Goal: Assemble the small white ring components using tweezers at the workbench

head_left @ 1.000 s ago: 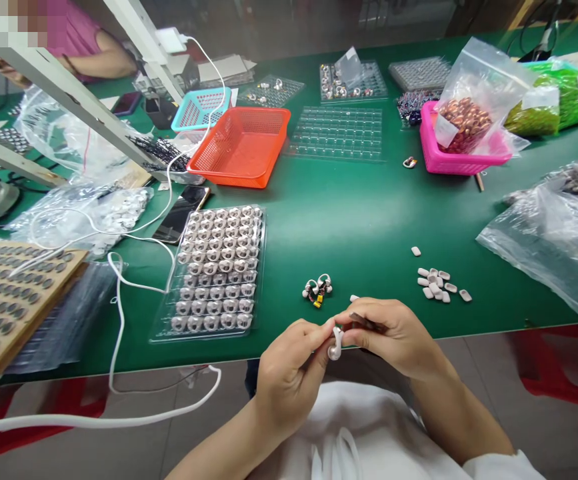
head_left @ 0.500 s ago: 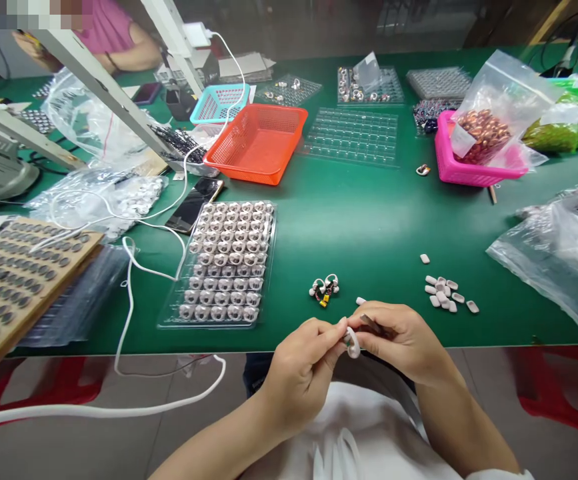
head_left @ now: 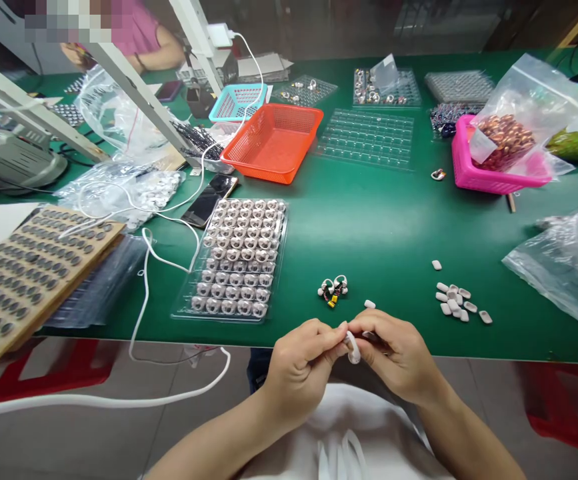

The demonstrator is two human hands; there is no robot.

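Observation:
Both my hands meet just in front of the green table's (head_left: 379, 220) near edge. My left hand (head_left: 301, 363) and my right hand (head_left: 393, 353) pinch one small white plastic earpiece shell (head_left: 353, 348) between their fingertips. Just beyond them lie a small cluster of assembled white parts with coloured wires (head_left: 333, 289) and a single white cap (head_left: 369, 304). A loose pile of small white caps (head_left: 456, 303) sits to the right. A clear tray filled with white parts (head_left: 239, 257) lies to the left.
An orange basket (head_left: 273, 143), a blue basket (head_left: 236, 101) and an empty clear tray (head_left: 369, 137) stand further back. A pink basket with a bag of copper coils (head_left: 503, 143) is at the right. Plastic bags, a white cable (head_left: 143, 293), a phone (head_left: 209, 200) and a wooden board of round parts (head_left: 23, 267) lie left. Another person sits far left.
My hands stay together on the white shell and have turned it slightly. The view has shifted, so the table contents appear moved to the right and down.

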